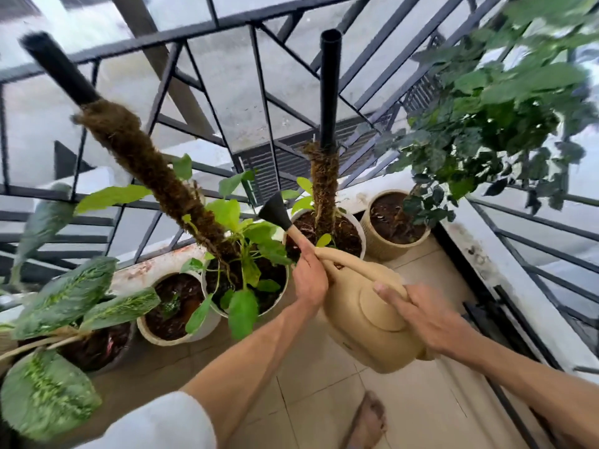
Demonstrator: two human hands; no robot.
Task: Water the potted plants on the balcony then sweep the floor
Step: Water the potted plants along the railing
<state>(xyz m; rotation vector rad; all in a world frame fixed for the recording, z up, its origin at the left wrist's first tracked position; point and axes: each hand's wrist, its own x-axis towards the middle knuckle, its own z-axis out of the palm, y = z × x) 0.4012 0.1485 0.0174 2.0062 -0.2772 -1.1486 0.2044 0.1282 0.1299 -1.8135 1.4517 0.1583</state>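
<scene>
I hold a tan plastic watering can (369, 322) over the balcony tiles. My right hand (421, 319) grips its handle at the top. My left hand (309, 273) is wrapped round the spout, whose black rose head (275, 212) points up and left between two white pots. One white pot (282, 294) holds a leafy plant on a leaning moss pole. The other white pot (358, 228) holds an upright moss pole. No water is visible coming out.
A ribbed beige pot (382, 251) with a bushy plant stands at the right, a small white pot (152, 335) and a dark pot (107, 361) with variegated leaves at the left. Black railing (227, 24) encloses the corner. My bare foot (368, 422) is on the tiles.
</scene>
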